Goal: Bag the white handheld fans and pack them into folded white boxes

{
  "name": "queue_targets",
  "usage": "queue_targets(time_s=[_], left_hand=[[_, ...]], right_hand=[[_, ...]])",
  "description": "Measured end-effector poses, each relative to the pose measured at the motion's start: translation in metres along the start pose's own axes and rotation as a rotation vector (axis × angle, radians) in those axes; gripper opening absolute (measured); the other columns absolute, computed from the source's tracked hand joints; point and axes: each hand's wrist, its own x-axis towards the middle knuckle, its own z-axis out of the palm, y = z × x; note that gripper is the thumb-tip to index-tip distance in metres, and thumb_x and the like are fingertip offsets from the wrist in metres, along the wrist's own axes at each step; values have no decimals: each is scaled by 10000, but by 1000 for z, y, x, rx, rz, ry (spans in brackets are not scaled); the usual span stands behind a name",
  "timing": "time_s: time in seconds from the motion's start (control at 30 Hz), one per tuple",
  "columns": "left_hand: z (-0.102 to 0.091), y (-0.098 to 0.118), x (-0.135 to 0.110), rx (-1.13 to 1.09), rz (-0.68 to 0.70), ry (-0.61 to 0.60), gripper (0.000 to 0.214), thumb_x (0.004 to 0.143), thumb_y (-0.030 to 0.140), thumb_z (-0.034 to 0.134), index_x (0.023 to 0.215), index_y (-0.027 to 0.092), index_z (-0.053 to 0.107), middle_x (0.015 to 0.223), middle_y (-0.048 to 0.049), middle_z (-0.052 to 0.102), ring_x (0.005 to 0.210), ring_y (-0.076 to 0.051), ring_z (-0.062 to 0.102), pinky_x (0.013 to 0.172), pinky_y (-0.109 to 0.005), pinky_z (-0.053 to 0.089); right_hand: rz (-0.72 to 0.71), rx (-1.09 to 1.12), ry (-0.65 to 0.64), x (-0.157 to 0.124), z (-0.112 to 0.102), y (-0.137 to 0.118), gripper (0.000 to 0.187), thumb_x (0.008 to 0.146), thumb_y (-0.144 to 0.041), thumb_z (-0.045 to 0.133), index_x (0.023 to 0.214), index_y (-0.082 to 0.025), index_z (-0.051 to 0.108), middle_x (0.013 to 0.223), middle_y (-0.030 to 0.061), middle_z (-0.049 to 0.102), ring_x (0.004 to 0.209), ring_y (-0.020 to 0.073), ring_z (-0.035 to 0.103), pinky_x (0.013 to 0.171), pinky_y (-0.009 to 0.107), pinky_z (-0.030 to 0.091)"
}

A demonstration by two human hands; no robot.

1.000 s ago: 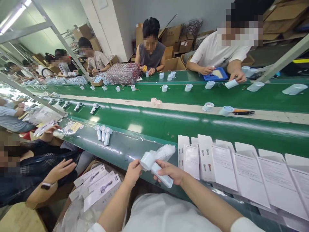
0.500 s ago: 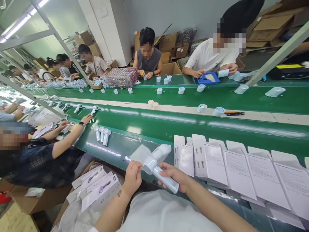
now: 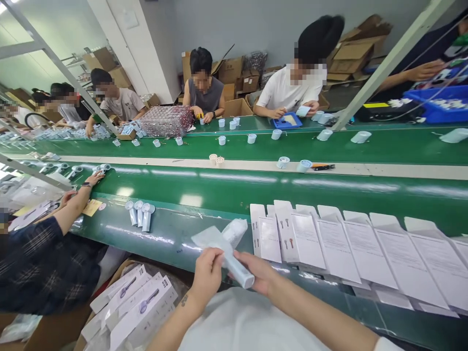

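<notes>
Far left: a co-worker's hand [image 3: 95,178] rests on the green belt [image 3: 256,187], dark plaid sleeve below it. Bottom left, under the near edge of the tabletop [image 3: 168,236]: stack of white printed boxes [image 3: 135,304]. On the tabletop left of my hands: three pale blue handheld units [image 3: 140,214] lying side by side, touching. At the near edge, my left hand [image 3: 206,273] is closed on a clear plastic bag [image 3: 210,239], pinching it over the head end of a pale blue handheld unit in the bag [image 3: 237,270]. My right hand [image 3: 261,273] grips that unit's handle end from the side, unit tilted, held just above the near edge. Another bagged unit [image 3: 234,231] lies just behind. Right of my hands: row of flat white cartons [image 3: 310,239] with leaflets [image 3: 369,256] on them, overlapping, running to the right edge.
</notes>
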Motion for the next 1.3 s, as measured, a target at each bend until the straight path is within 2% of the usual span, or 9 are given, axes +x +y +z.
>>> queue_targets(time_s=[0.1,0.2,0.37,0.5,0.6,0.8,0.93,1.13,1.3], left_hand=[[-7,1,9,-161,-219,-10,213,908,327,489,842,179,627,761,-33,645,699,-170,585,683,-295,487],[-15,0,14,-194,-154,-155,264,887,431,550,961,190,628,986,-82,634,929,-219,600,845,-359,494],[-24,-20,26,-147,-148,-267,1038,562,397,879,1428,250,327,1343,-152,431,1212,-302,489,980,-469,455],[-29,-38,48,-201,-131,-311,612,650,345,828,1202,238,587,1106,-88,537,984,-225,582,837,-373,525],[-34,-49,64,-174,-96,-224,238,775,415,698,782,177,683,1009,-79,545,811,-175,583,685,-302,536],[-54,-69,84,-356,-407,61,400,762,555,654,797,157,678,709,-27,628,557,-135,550,498,-248,489],[-65,-57,103,-515,-463,200,373,739,525,677,692,162,608,498,35,558,439,-101,491,440,-212,420],[-33,3,135,-720,-478,213,380,669,519,704,697,160,581,546,17,590,411,-105,509,361,-205,340],[5,25,128,-230,40,-50,278,836,432,563,756,176,635,763,-53,658,643,-161,615,583,-266,499]], right_hand=[[-118,-178,-5,-7,9,2,341,795,-370,742,695,-204,462,635,-32,558,584,111,549,552,244,511],[-262,-218,-114,-11,26,-1,442,679,-543,796,728,-191,534,715,-17,580,658,113,550,616,247,483],[-447,-429,-293,-2,54,-12,486,697,-636,721,708,-200,510,655,-39,550,623,111,518,603,246,421],[-478,-1009,-410,6,60,-58,261,834,-455,632,791,-199,609,718,-19,635,711,145,605,651,257,465],[-446,-1428,-46,18,47,-119,211,897,-368,547,915,-203,677,853,23,706,850,178,654,768,292,499],[-213,-1663,511,56,0,-185,245,690,-231,796,882,-125,685,946,119,688,1029,310,625,921,505,455],[-237,-1742,586,52,-8,-166,197,669,-187,800,821,-158,677,934,104,686,1075,340,602,943,571,407],[-717,-1817,500,14,-11,-95,128,842,-151,614,919,-227,683,1059,117,659,1165,327,516,1006,549,362],[-1153,-1711,600,17,-43,-38,261,885,-164,556,1120,-205,660,1093,164,640,1039,341,568,913,540,477]])
